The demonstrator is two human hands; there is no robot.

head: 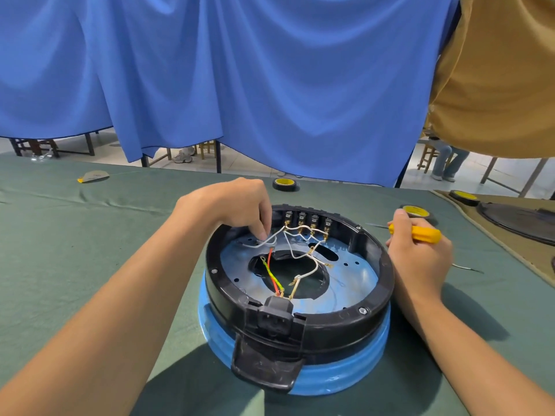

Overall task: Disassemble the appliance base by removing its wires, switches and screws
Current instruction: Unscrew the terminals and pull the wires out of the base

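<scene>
1. Centrally, noted round appliance base (387,274), a black plastic ring over a blue metal shell, resting open side up on dark green tablecloth (90,235), directly in front of the person.
2. Found left hand (240,205) reaching over the far-left rim, fingers curled downward, fingertips pinching a loop of thin white insulated wires (300,228) inside the base.
3. Traced those wires to a row of four small black switches (306,219) with brass terminals, set into the far wall of the ring.
4. Saw red wire (271,255) and yellow-green wire (267,267) crossing the central opening and ending behind black plastic power socket (274,318) at the near rim.
5. Found right hand (420,253) just beside the right rim, fingers wrapped round yellow-handled screwdriver (426,234), handle pointing right; could not tell whether the hand touched the ring.
6. Spotted silver hex-head screws (362,310) seated in the black ring, one near-right, one on the left side.
7. Counted three black tape rolls (285,184) with yellow cores: one beyond the base, one just behind the right hand, one farther right on tan cloth.
8. Noted blue fabric curtain (240,70) hanging behind the table.
</scene>
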